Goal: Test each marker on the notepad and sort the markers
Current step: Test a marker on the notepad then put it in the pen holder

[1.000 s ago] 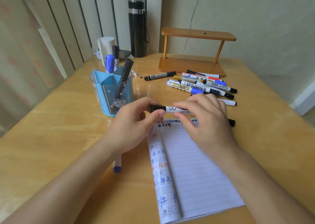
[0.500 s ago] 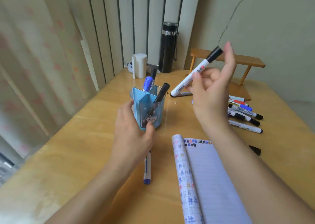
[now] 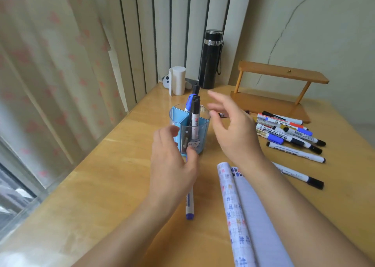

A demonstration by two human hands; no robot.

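Note:
A blue see-through pen holder (image 3: 203, 135) stands on the wooden table, and my left hand (image 3: 172, 163) holds it low, thumb on its front wall. A black-capped white marker (image 3: 195, 116) stands upright in it beside a blue-capped marker (image 3: 190, 102) and another black-capped one. My right hand (image 3: 233, 130) hovers just right of the holder, fingers spread and empty. The open lined notepad (image 3: 251, 210) lies under my right forearm. A pile of several markers (image 3: 288, 132) lies to the right. A blue-capped marker (image 3: 190, 206) lies partly under my left hand.
Two single markers (image 3: 296, 153) (image 3: 300, 176) lie right of the notepad. At the back stand a black flask (image 3: 211, 59), a white roll (image 3: 177, 80) and a small wooden shelf (image 3: 280, 78). Curtains and a window run along the table's left edge.
My right hand carried the black-capped marker from above the notepad to the holder and let it go there; it now stands in the holder. My left hand moved onto the holder.

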